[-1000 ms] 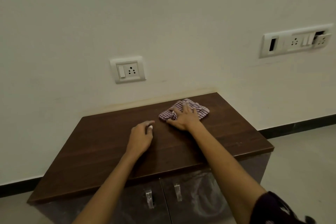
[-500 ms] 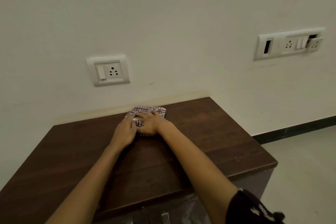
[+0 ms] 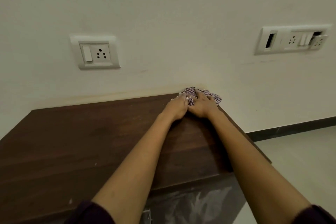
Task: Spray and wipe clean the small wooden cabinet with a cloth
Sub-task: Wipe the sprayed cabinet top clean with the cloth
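Two bare hands meet at the back right corner of a dark wooden cabinet [image 3: 91, 142], close to the wall. The right hand [image 3: 202, 105] lies flat with fingers spread, pressing a checked cloth [image 3: 213, 96] onto the wood. The left hand [image 3: 175, 108] sits just beside it, fingers bent at the cloth's edge; whether they grip it cannot be told. A socket [image 3: 95, 52] and a switch plate [image 3: 292, 40] are set in the wall above.
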Tool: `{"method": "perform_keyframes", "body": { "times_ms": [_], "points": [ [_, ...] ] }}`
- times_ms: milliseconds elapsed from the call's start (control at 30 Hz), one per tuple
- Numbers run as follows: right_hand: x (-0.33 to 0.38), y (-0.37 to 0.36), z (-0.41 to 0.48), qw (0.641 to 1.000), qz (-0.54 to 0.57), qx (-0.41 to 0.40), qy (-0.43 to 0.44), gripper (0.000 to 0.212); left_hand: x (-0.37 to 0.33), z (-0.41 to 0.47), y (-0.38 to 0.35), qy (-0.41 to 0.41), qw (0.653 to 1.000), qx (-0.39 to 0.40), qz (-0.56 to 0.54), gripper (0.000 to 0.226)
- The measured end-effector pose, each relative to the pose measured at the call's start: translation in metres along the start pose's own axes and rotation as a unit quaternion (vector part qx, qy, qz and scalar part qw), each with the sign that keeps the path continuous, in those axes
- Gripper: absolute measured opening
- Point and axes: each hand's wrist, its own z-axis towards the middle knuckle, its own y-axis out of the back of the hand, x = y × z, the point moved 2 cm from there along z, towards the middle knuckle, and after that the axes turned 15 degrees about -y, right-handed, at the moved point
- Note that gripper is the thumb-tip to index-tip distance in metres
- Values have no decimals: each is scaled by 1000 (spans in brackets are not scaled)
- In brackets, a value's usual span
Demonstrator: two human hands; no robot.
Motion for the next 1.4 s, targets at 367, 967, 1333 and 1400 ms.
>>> {"method": "perform_keyframes", "body": {
  "times_ms": [367, 967, 1333, 1400],
  "points": [
    [54, -6, -120, 999, 30, 18, 34, 58, -15, -113, 20, 60, 998, 5, 34, 46],
    [-23, -3, -192, 995, 62, -48, 64, 46, -94, -185, 2, -1, 998, -4, -60, 36],
    [34, -26, -249, 954, 78, -123, 263, 52, -29, -247, 28, 77, 972, -219, -42, 29],
    [-8, -26, -249, 946, 72, -161, 273, 52, -36, -248, 22, 40, 985, -166, -15, 32]
  ]
}}
